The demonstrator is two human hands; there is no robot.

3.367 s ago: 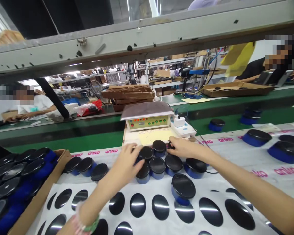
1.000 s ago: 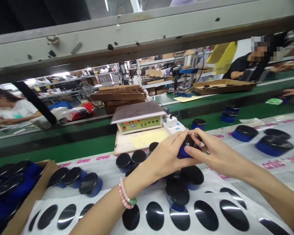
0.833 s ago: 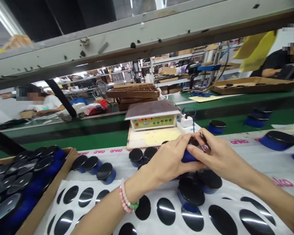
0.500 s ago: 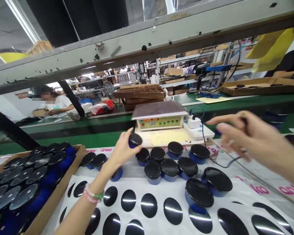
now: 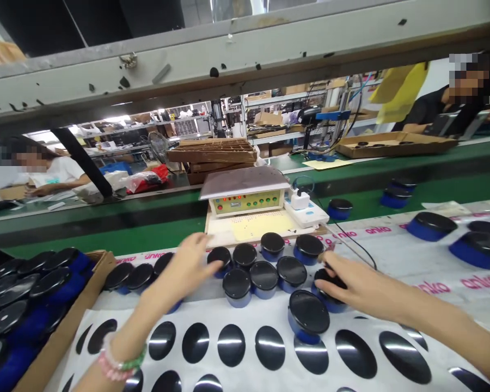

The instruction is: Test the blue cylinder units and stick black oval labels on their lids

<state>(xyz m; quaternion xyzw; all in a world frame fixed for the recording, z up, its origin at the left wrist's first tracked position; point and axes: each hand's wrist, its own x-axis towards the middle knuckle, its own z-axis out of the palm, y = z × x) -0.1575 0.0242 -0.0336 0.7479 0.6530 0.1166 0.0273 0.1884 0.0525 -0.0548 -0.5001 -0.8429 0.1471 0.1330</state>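
Note:
My left hand (image 5: 191,264), with a beaded bracelet at the wrist, hovers left of the grouped blue containers with black lids. Its fingers are apart and nothing shows between them. My right hand (image 5: 347,280) has its fingers around a black-lidded blue container (image 5: 330,291) at the right of the group. Just in front of that stands another container (image 5: 308,316), at the edge of a white sheet (image 5: 204,365) with rows of black discs. More lidded containers, such as one at the group's middle (image 5: 263,279), stand close together behind the sheet.
A cardboard box (image 5: 73,316) full of containers is at the left. Behind the group sits a control unit (image 5: 247,201) beside a white power strip (image 5: 306,212) with a cable. Containers (image 5: 430,226) stand at right. Two people sit beyond the green belt (image 5: 163,223).
My left hand has let go of the container it held. My right hand has come down and left onto a container. The view has shifted right, and a container now stands on the belt beside the power strip.

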